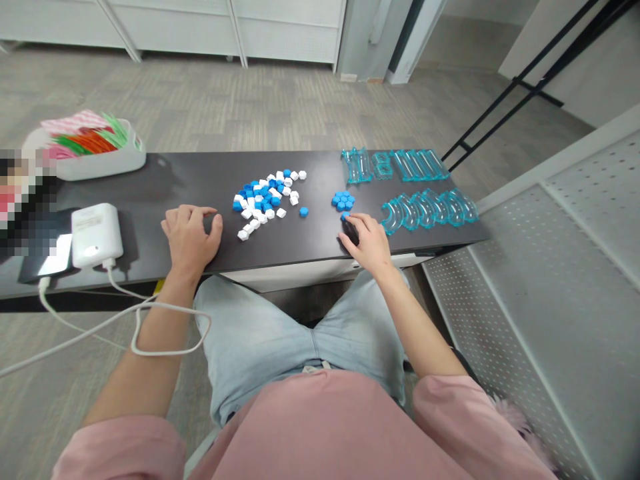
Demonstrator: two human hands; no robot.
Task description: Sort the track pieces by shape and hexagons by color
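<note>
My left hand [193, 237] rests on the dark table, holding nothing, its fingers bent and the thumb standing apart. Under the index fingertip of my right hand [369, 241] lies a small blue hexagonal block [345, 217]; the thumb is spread away from it. Just beyond that fingertip, several blue hexagonal blocks [343, 201] sit edge to edge in a flower-shaped cluster. Between my hands spreads a loose pile of blue and white blocks [260, 200]. A single blue block [303, 212] lies apart, to the right of the pile.
Clear teal curved pieces [430, 208] and teal straight pieces [420, 165] line the table's right end. On the left are a white power adapter [97, 235] with cables, a dark tablet-like device [55, 257] and a white basket [107, 162] of colourful items. A perforated panel [555, 267] borders the right.
</note>
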